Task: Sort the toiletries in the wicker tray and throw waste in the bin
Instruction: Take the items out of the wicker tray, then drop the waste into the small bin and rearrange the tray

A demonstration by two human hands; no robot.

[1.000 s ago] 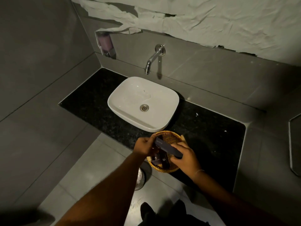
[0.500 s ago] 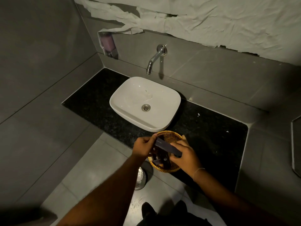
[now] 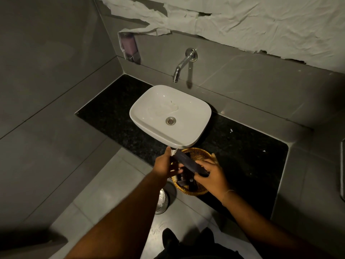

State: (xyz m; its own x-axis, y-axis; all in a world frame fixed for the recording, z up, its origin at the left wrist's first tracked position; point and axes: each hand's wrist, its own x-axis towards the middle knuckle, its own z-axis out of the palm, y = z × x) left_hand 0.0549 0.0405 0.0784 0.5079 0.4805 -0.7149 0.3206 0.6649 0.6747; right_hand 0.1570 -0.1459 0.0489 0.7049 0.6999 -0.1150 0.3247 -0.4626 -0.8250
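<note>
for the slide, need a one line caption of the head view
Both hands, left hand and right hand, hold a dark flat box over the wicker tray beside the sink.

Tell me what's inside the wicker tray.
Small dark packets with pale round logos lie in the wicker tray. Both hands and a long dark box cover the rest.

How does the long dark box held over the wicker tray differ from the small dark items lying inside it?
The long dark box is lifted above the wicker tray, with the right hand at one end and the left hand at the other; the small dark items lie loose in the tray. The box is far longer and slimmer; the items are short. The items show small pale round marks; the box looks nearly plain. Both are dark.
</note>
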